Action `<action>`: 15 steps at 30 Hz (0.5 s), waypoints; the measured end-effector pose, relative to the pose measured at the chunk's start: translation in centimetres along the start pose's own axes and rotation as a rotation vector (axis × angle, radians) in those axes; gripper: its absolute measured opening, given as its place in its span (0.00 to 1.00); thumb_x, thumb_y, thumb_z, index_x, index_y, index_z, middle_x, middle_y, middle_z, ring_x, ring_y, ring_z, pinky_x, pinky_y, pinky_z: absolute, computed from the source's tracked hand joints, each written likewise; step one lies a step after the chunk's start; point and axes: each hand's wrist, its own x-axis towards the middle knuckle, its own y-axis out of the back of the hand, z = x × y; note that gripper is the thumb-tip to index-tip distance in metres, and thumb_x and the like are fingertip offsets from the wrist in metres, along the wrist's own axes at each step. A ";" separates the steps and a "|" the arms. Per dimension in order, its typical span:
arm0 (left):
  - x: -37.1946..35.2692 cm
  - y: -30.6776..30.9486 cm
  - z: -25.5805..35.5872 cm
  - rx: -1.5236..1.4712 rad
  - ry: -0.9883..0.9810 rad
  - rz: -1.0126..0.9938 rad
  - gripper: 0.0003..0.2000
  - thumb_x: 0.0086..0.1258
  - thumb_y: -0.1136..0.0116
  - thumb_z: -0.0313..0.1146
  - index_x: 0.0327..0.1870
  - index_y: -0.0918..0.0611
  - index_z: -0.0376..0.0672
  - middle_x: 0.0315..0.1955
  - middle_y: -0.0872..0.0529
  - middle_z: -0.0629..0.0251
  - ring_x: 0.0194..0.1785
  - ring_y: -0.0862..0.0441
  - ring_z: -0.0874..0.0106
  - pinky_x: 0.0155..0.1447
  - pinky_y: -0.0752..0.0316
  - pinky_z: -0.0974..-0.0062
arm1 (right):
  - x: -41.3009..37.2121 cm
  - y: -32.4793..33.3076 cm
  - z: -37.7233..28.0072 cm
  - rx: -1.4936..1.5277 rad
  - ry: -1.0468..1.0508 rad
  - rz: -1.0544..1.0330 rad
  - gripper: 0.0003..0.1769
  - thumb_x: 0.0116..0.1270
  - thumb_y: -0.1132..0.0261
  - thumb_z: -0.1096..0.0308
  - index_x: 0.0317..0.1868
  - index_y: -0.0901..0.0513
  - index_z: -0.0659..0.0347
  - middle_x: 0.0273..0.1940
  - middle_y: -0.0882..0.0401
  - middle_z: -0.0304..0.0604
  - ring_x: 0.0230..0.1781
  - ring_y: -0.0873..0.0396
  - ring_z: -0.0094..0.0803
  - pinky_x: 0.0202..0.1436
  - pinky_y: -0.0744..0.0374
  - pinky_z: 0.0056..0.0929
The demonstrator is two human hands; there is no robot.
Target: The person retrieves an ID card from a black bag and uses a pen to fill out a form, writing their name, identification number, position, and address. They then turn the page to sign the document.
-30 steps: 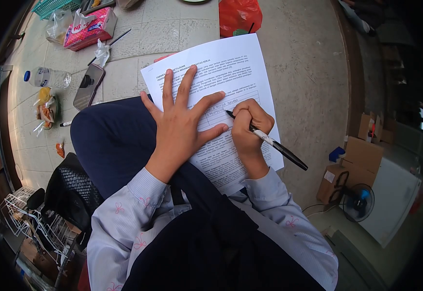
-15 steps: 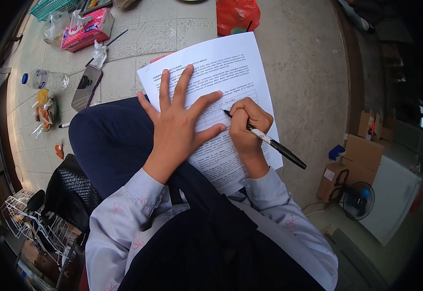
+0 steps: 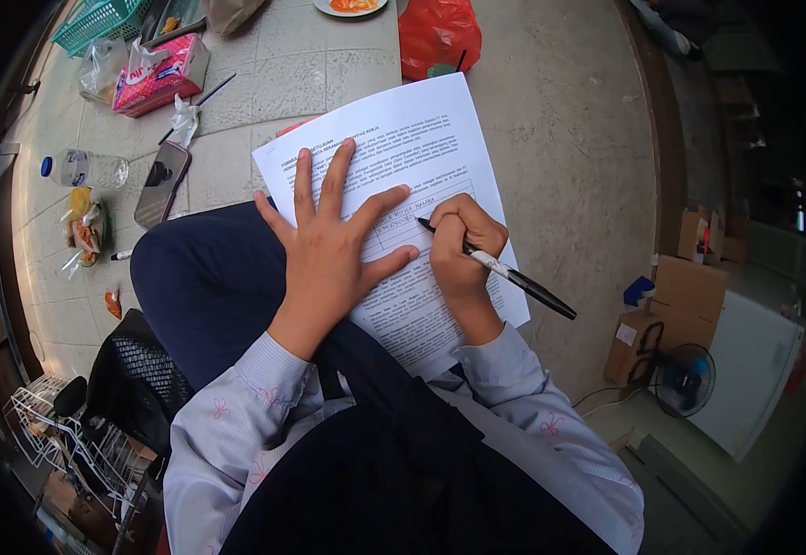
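Left hand (image 3: 327,248) splayed wide on form (image 3: 440,153) | right hand (image 3: 463,257) gripping pen (image 3: 528,284) | heading (image 3: 369,131) ends "KERJA"

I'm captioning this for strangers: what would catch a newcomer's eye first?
First, the white printed form at the centre, the left hand spread across it and the right hand holding a pen. Then the red bag at the top and the pink tissue box at upper left.

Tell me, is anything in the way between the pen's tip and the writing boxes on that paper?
Nothing visible: the right hand holds the pen, its tip at the handwritten rows of the printed form. The left hand lies spread on the form, left of the tip, not between them.
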 end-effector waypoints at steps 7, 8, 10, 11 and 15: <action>-0.1 -0.1 0.3 0.018 -0.020 -0.003 0.26 0.43 0.39 0.56 0.47 0.23 0.60 0.64 0.47 0.57 0.67 0.60 0.50 0.55 0.70 0.33 | -0.5 -0.1 0.8 0.506 -0.042 0.007 0.09 0.64 0.56 0.68 0.37 0.34 0.66 0.19 0.34 0.37 0.17 0.40 0.16 0.20 0.38 0.16; -0.1 -0.1 0.3 0.029 -0.031 0.007 0.27 0.43 0.39 0.57 0.48 0.23 0.59 0.63 0.47 0.56 0.67 0.60 0.50 0.56 0.70 0.33 | -0.4 -0.1 0.8 0.497 -0.008 0.013 0.11 0.64 0.57 0.65 0.38 0.34 0.65 0.20 0.34 0.37 0.17 0.41 0.16 0.21 0.38 0.16; -0.4 0.0 0.0 0.025 -0.048 -0.006 0.32 0.42 0.40 0.59 0.52 0.26 0.57 0.64 0.48 0.53 0.67 0.61 0.49 0.56 0.70 0.34 | -0.5 -0.1 0.8 0.465 -0.036 0.029 0.17 0.67 0.58 0.58 0.39 0.32 0.65 0.19 0.33 0.36 0.18 0.39 0.17 0.21 0.37 0.16; -0.7 0.2 -0.2 0.005 -0.028 0.007 0.37 0.41 0.40 0.59 0.57 0.31 0.54 0.64 0.52 0.51 0.67 0.61 0.48 0.57 0.71 0.36 | -0.6 -0.2 0.8 0.428 -0.052 0.046 0.18 0.67 0.58 0.57 0.38 0.31 0.65 0.19 0.33 0.36 0.18 0.38 0.17 0.21 0.37 0.16; -3.3 -0.3 -2.5 -0.207 0.016 0.353 0.42 0.48 0.37 0.47 0.62 0.45 0.43 0.61 0.52 0.44 0.63 0.48 0.51 0.62 0.54 0.49 | -0.2 -0.8 0.8 0.265 -0.106 0.161 0.19 0.67 0.56 0.58 0.31 0.24 0.61 0.16 0.33 0.37 0.17 0.31 0.22 0.22 0.32 0.21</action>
